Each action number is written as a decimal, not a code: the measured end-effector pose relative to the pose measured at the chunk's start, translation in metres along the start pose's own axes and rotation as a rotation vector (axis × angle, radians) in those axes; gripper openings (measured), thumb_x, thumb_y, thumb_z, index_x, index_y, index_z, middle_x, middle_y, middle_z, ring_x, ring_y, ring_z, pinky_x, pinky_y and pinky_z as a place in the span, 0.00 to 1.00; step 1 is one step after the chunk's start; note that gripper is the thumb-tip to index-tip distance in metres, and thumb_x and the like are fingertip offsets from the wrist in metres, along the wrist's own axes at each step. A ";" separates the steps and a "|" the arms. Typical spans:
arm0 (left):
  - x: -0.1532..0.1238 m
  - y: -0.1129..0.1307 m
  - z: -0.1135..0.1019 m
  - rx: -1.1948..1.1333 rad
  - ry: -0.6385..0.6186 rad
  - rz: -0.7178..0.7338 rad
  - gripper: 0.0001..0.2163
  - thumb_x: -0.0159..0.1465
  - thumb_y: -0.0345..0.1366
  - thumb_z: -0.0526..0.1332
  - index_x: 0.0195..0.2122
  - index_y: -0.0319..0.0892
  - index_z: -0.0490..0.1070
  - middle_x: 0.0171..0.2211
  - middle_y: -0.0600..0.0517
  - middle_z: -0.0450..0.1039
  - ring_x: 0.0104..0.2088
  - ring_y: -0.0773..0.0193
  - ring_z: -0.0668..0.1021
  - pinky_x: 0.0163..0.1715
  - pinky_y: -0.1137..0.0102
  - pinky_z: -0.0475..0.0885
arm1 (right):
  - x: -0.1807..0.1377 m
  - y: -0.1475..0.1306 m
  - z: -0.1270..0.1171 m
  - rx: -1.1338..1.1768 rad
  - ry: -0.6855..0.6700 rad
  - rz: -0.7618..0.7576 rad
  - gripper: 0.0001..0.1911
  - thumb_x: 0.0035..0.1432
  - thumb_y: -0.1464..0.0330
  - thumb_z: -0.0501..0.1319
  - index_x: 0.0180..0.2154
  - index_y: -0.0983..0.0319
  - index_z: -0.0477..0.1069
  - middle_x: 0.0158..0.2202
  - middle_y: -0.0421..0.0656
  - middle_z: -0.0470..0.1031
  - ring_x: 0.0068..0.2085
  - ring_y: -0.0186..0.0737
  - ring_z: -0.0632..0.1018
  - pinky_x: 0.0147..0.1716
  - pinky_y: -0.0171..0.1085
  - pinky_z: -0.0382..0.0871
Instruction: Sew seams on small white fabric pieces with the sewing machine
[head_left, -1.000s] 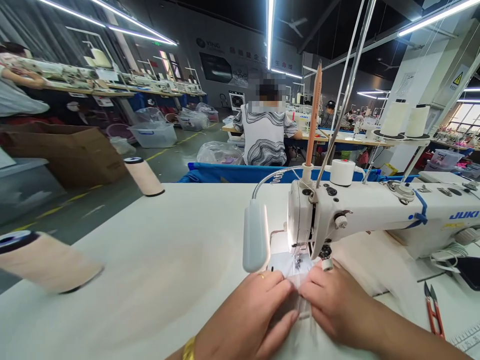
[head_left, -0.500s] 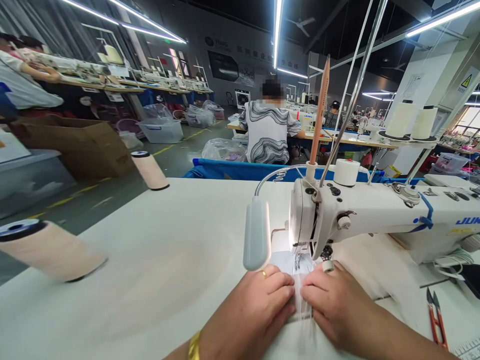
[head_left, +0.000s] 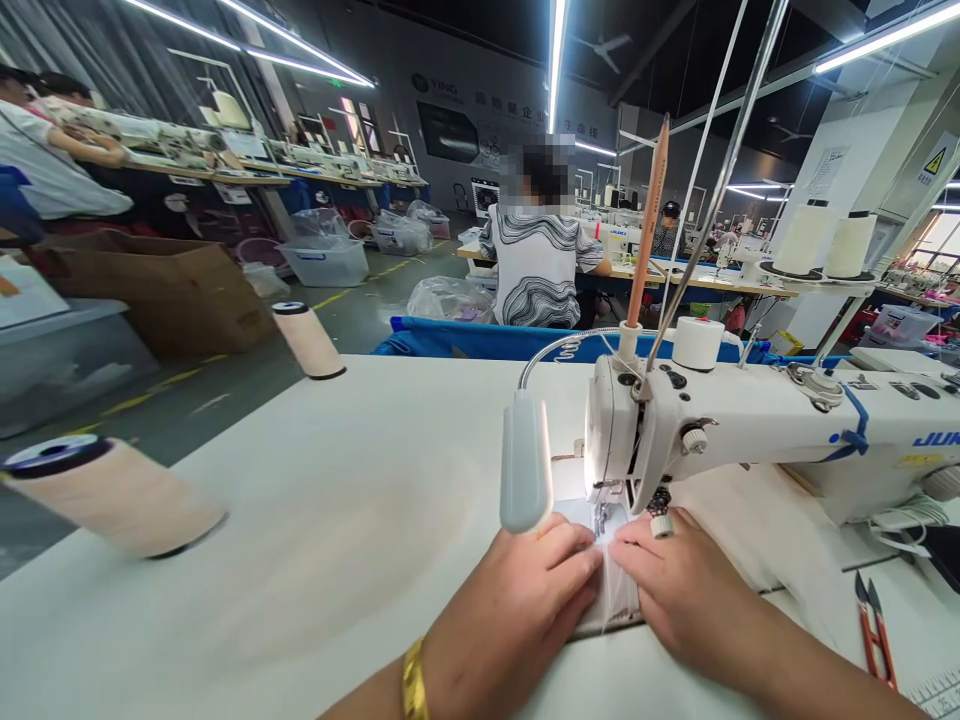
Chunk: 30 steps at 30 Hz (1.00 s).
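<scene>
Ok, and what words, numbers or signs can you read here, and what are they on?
"JUK", cut off by the picture's edge: the near sewing machine.
"JUKI": a sewing machine further ahead.
"YING": the back wall.
A lightning bolt in a yellow triangle: the sign on the pillar.
Too small or blurred: other wall writing, print below the sign, pillar paper, ruler numbers, yellow marking under "JUK", blue cloth's white marks.

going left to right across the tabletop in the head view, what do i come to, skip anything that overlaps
near thread cone → far thread cone → gold bracelet → left hand → right hand → red-handled snips
</scene>
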<state>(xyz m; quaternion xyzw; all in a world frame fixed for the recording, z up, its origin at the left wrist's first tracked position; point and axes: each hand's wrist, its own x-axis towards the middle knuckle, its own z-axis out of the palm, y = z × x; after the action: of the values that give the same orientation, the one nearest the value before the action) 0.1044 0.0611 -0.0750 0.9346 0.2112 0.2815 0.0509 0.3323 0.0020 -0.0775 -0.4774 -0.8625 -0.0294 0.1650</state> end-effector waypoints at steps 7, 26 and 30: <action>-0.007 0.008 -0.004 -0.020 -0.014 0.061 0.12 0.75 0.27 0.57 0.38 0.46 0.78 0.37 0.53 0.80 0.36 0.57 0.78 0.41 0.59 0.70 | -0.002 -0.005 0.002 -0.008 -0.044 -0.045 0.08 0.63 0.78 0.59 0.37 0.59 0.71 0.38 0.42 0.78 0.38 0.46 0.70 0.39 0.43 0.61; -0.007 0.004 -0.001 0.004 0.048 0.095 0.16 0.73 0.22 0.51 0.34 0.45 0.74 0.33 0.54 0.81 0.31 0.59 0.78 0.39 0.60 0.67 | -0.003 -0.005 0.003 -0.018 0.051 -0.097 0.07 0.61 0.78 0.61 0.34 0.59 0.69 0.35 0.40 0.76 0.36 0.44 0.68 0.38 0.43 0.57; -0.006 -0.001 0.001 0.027 0.019 0.078 0.16 0.72 0.21 0.52 0.39 0.45 0.77 0.36 0.54 0.83 0.33 0.59 0.80 0.38 0.60 0.70 | -0.002 -0.003 0.004 0.005 0.028 -0.047 0.09 0.62 0.79 0.59 0.39 0.60 0.71 0.39 0.42 0.79 0.39 0.46 0.70 0.41 0.44 0.59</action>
<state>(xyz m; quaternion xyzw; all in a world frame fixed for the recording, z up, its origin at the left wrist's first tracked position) 0.1002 0.0593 -0.0795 0.9400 0.1791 0.2892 0.0251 0.3296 -0.0001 -0.0818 -0.4562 -0.8712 -0.0379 0.1773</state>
